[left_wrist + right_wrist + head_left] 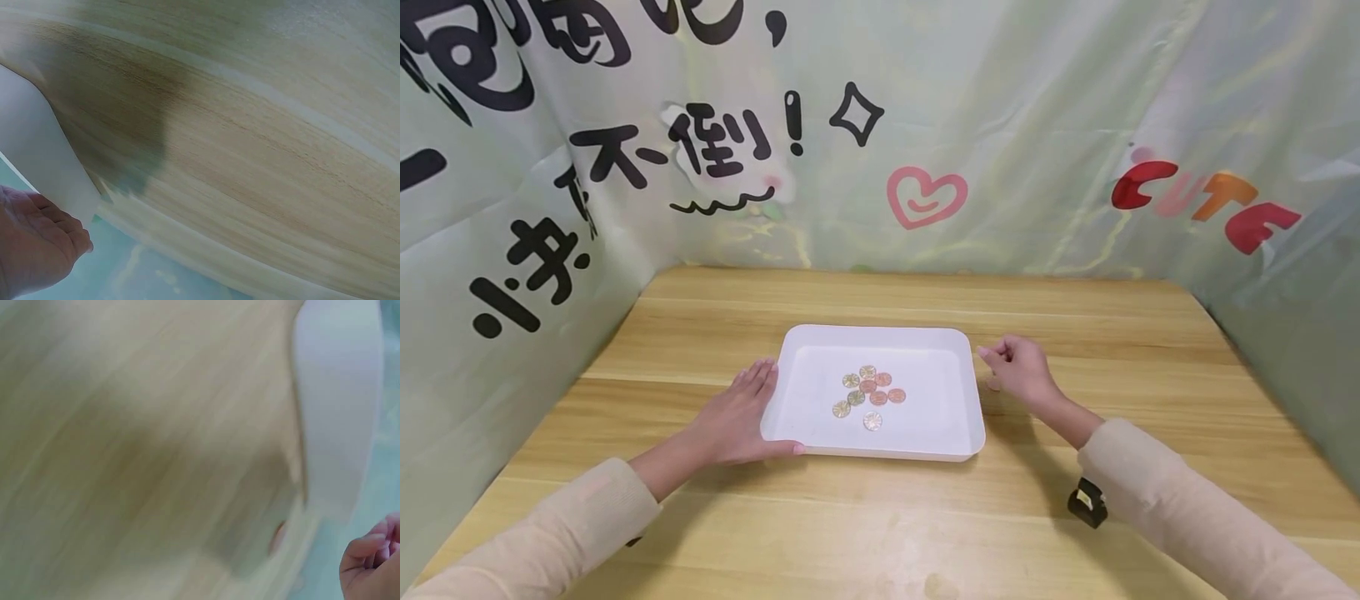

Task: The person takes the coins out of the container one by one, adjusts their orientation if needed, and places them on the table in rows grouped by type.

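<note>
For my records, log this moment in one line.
left hand: touching tray; right hand: beside tray; coins: inside tray; one coin: outside

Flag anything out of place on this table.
A reddish coin lies on the table outside the tray, near the right hand, whereas the other visible coins sit inside it. Nothing looks damaged.

On the table (880,517), a tray (932,375) holds coins (868,387).

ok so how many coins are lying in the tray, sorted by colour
Reddish coins: 4
Yellowish or greenish coins: 4
Pale silvery coin: 1
Total in the tray: 9
</note>
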`<move>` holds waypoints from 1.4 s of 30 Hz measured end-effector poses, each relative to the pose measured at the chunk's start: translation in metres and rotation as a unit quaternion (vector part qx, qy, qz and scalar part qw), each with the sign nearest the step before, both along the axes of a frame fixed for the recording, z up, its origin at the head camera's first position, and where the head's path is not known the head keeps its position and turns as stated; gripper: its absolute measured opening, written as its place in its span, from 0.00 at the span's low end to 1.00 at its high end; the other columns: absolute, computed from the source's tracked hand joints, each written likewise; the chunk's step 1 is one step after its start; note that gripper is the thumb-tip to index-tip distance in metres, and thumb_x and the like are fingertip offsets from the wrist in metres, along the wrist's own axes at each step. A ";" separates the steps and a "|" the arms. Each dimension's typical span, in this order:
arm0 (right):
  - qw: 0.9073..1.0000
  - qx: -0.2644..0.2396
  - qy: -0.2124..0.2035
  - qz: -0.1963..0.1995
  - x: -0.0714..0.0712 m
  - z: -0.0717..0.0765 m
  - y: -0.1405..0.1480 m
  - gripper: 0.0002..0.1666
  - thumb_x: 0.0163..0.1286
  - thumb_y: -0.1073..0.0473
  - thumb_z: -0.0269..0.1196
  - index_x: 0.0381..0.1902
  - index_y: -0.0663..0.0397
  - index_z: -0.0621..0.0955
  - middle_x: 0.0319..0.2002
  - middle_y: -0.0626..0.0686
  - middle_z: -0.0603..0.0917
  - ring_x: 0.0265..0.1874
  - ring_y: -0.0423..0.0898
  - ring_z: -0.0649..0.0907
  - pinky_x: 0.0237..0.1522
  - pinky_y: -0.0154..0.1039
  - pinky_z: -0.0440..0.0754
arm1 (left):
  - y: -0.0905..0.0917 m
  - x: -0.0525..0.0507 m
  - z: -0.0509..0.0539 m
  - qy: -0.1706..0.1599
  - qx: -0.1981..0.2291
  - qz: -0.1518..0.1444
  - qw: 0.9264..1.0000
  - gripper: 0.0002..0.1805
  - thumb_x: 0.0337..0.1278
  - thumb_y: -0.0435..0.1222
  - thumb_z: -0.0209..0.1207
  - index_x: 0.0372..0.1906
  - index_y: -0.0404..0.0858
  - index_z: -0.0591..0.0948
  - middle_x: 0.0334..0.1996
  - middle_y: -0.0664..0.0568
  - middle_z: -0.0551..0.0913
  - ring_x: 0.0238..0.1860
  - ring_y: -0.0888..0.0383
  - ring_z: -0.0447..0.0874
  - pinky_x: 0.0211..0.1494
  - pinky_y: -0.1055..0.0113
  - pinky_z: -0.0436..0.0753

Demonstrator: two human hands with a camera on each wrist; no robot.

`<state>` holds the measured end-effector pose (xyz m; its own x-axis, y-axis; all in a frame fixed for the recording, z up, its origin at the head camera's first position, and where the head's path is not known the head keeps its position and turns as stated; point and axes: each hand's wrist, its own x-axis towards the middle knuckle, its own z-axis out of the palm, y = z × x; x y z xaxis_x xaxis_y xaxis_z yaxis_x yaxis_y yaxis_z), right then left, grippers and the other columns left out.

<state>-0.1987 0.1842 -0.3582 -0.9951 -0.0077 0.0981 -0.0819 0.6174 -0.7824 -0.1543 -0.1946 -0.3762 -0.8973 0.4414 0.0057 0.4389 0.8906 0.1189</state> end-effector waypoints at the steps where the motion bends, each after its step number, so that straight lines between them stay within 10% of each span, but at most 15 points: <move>1: 1.000 -0.014 0.002 0.010 0.001 0.001 -0.005 0.13 0.66 0.62 0.58 0.28 0.69 0.76 0.16 0.48 0.72 0.16 0.37 0.70 0.17 0.29 0.69 | 0.000 0.000 0.000 0.001 0.001 0.000 1.000 0.61 0.40 0.67 0.56 0.66 0.20 0.56 0.68 0.30 0.55 0.70 0.38 0.53 0.72 0.48 0.58; 9: 0.993 -0.089 0.028 0.068 0.011 -0.003 -0.043 0.08 0.63 0.65 0.61 0.28 0.68 0.78 0.19 0.53 0.77 0.17 0.38 0.72 0.18 0.27 0.69 | 0.001 0.000 0.000 -0.001 -0.003 0.000 1.000 0.62 0.40 0.67 0.56 0.66 0.19 0.56 0.68 0.29 0.55 0.70 0.37 0.53 0.72 0.48 0.58; 18: 0.976 -0.145 -0.052 0.152 0.015 -0.015 -0.085 0.08 0.61 0.70 0.60 0.37 0.73 0.79 0.23 0.56 0.80 0.18 0.36 0.72 0.19 0.25 0.71 | 0.002 0.000 0.000 -0.014 -0.001 0.003 1.000 0.62 0.41 0.66 0.56 0.66 0.19 0.54 0.68 0.28 0.54 0.70 0.37 0.52 0.72 0.47 0.57; 26: 0.968 -0.089 -0.059 0.229 0.013 -0.029 -0.104 0.07 0.56 0.72 0.61 0.33 0.72 0.80 0.22 0.53 0.78 0.21 0.35 0.70 0.21 0.23 0.68 | 0.001 0.001 0.002 -0.013 0.000 0.006 1.000 0.62 0.41 0.66 0.57 0.66 0.19 0.54 0.68 0.28 0.54 0.70 0.37 0.52 0.72 0.47 0.57; 42: 0.971 -0.001 -0.043 0.237 0.020 -0.038 -0.112 0.10 0.50 0.68 0.69 0.29 0.63 0.78 0.19 0.45 0.69 0.22 0.36 0.68 0.26 0.25 0.67 | 0.001 0.001 0.001 -0.006 0.007 0.005 1.000 0.63 0.39 0.67 0.57 0.66 0.19 0.55 0.68 0.27 0.55 0.70 0.36 0.53 0.71 0.46 0.58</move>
